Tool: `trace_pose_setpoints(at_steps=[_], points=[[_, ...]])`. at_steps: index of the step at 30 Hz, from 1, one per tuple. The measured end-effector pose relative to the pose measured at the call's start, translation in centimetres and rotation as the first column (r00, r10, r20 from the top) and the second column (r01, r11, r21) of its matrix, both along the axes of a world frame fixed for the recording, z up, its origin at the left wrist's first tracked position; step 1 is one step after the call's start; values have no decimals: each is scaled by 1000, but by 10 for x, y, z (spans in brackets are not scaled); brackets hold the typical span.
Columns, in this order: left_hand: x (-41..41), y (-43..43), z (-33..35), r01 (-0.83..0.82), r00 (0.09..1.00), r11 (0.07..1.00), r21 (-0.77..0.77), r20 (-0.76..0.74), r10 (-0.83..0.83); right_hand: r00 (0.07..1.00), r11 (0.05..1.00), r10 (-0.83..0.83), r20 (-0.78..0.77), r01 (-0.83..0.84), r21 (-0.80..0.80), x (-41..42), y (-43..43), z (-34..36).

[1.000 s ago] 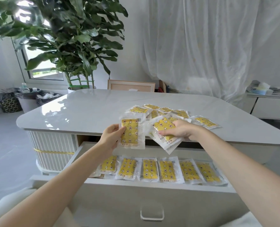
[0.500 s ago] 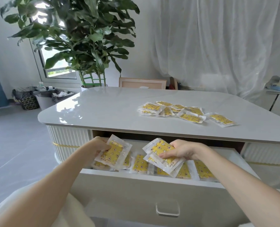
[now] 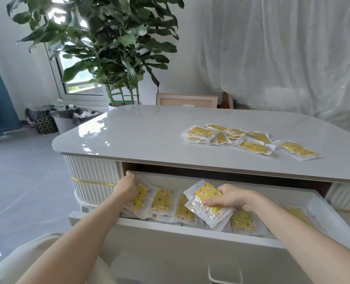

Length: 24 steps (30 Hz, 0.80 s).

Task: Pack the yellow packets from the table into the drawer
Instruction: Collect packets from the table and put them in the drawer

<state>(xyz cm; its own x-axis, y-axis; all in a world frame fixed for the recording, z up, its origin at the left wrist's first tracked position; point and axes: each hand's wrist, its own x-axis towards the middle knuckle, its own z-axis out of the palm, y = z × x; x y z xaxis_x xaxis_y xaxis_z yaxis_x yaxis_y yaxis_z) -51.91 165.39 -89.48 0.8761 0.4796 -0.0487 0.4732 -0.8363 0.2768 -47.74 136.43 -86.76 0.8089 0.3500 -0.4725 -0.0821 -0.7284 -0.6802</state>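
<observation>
Tabletop (image 3: 149, 138): glossy pale grey slab with rounded corners.
Yellow packets (image 3: 250, 145): flat, crinkly sachets with clear edges, in a loose pile on the tabletop's right part.
Drawer (image 3: 190, 230): matte white box, open below the tabletop, with a row of packets (image 3: 161, 199) inside.
Left hand (image 3: 127, 186): fingers curled over a single packet (image 3: 139, 198) at the drawer's left end.
Right hand (image 3: 234, 198): fingers and thumb clasp a small stack (image 3: 200, 193), tilted above that row.

left hand (image 3: 127, 186) fingertips — out of sight | drawer handle (image 3: 224, 279) — cut by bottom edge
</observation>
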Motion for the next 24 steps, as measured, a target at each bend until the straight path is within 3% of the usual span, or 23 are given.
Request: trace_pose_setpoints(at_steps=[3,8,10,13,15,18,24], points=[[-2,-4,0,38,999,979,202,-19,-35,999,998,-48,-6,48,41,2,1,-9],[-3,-10,3,206,977,857,472,-143,-156,988,985,-146,-42,149,92,5,0,-23],[0,-16,4,342,939,824,453,-209,-274,983,978,-179,-45,183,101,6,-2,-22],[2,-27,7,451,876,864,222,-296,-381,969,956,-243,-49,248,159,5,-4,-20],[2,-33,7,511,789,853,109,-452,-415,959,940,-279,-46,283,191,6,-5,-20],[-3,-35,8,609,671,778,151,-622,-404,953,928,-299,-50,303,216,7,-5,-21],[3,-10,-3,662,686,695,282,-600,-411,952,926,-303,-46,306,222,8,-5,-24]])
